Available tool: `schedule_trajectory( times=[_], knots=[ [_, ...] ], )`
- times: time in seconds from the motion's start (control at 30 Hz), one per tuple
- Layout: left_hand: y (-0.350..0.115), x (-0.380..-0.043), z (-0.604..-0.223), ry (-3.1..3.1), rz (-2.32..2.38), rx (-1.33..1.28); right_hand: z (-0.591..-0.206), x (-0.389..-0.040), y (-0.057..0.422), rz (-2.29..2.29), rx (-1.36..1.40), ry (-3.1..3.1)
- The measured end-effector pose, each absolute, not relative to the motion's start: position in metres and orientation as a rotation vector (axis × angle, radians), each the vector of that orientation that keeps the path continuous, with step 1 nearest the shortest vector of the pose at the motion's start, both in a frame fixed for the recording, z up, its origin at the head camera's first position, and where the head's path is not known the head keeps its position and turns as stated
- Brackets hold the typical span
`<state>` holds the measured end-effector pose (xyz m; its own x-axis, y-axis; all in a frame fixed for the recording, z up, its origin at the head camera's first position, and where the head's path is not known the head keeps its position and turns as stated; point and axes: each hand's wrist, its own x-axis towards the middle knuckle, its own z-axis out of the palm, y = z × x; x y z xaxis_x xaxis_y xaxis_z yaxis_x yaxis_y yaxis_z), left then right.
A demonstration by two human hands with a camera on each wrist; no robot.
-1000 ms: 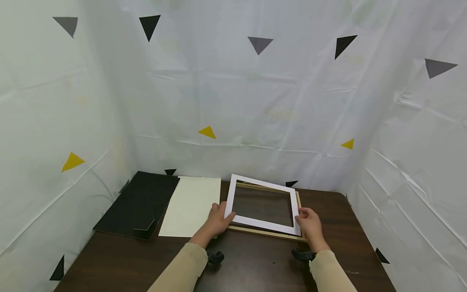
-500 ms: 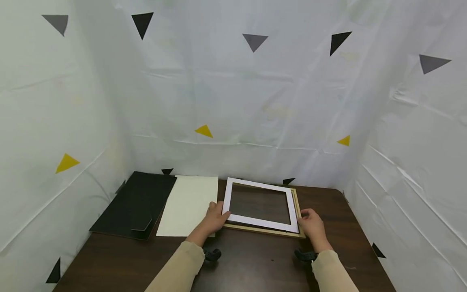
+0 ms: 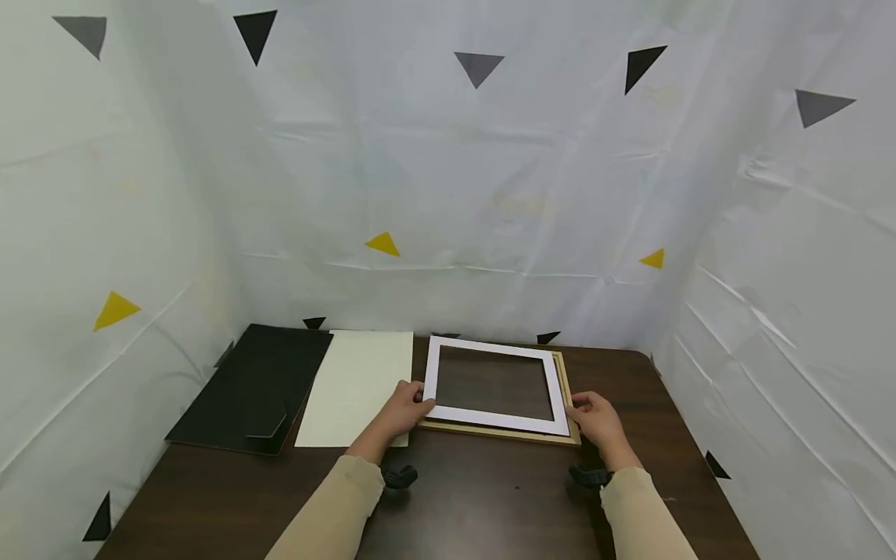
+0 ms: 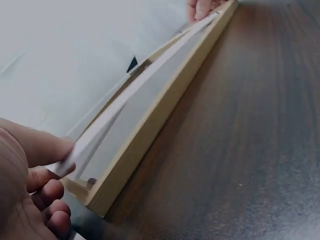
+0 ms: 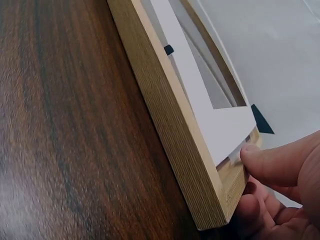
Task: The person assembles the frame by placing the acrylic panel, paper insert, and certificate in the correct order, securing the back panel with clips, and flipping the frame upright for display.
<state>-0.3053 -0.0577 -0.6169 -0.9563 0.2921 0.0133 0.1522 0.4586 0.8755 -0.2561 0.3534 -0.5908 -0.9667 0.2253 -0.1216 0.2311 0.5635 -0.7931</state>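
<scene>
A white photo mat [image 3: 490, 419] lies over a light wooden picture frame [image 3: 504, 435] on the table. At the mat's left end my left hand [image 3: 402, 408] pinches its edge between thumb and fingers; the left wrist view shows this end of the mat [image 4: 87, 140] raised above the frame [image 4: 160, 110]. My right hand [image 3: 598, 420] grips the frame's right side. In the right wrist view its thumb [image 5: 260, 160] sits on the rim beside the mat's corner [image 5: 227, 132], with fingers curled against the outer side. Here the mat lies inside the rim.
Left of the frame, a cream sheet [image 3: 357, 381] lies flat. Farther left is a black backing board [image 3: 245, 389] with a stand flap. Dark wooden table [image 3: 483, 498] runs in front of the frame, and a white patterned curtain [image 3: 448, 194] rises behind it.
The mat has come down closer to the frame and lines up with it more. Both hands keep their places at its two ends. The head view has shifted slightly.
</scene>
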Motion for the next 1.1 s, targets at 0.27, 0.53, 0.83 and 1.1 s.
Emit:
schedule_trajectory(
  times=[0.27, 0.53, 0.83, 1.1],
  knots=[
    [-0.062, -0.304, -0.614, 2.476, 1.595, 0.383, -0.594, -0.259, 0.355, -1.434, 0.418, 2.739],
    [-0.065, -0.308, -0.616, 2.499, 1.623, 0.364, -0.590, -0.256, 0.354, -1.437, 0.412, 2.736],
    [-0.070, -0.311, -0.615, 2.525, 1.515, 0.397, -0.595, -0.259, 0.358, -1.429, 0.402, 2.742],
    [-0.068, -0.311, -0.617, 2.511, 1.569, 0.409, -0.595, -0.261, 0.358, -1.447, 0.448, 2.715]
  ],
)
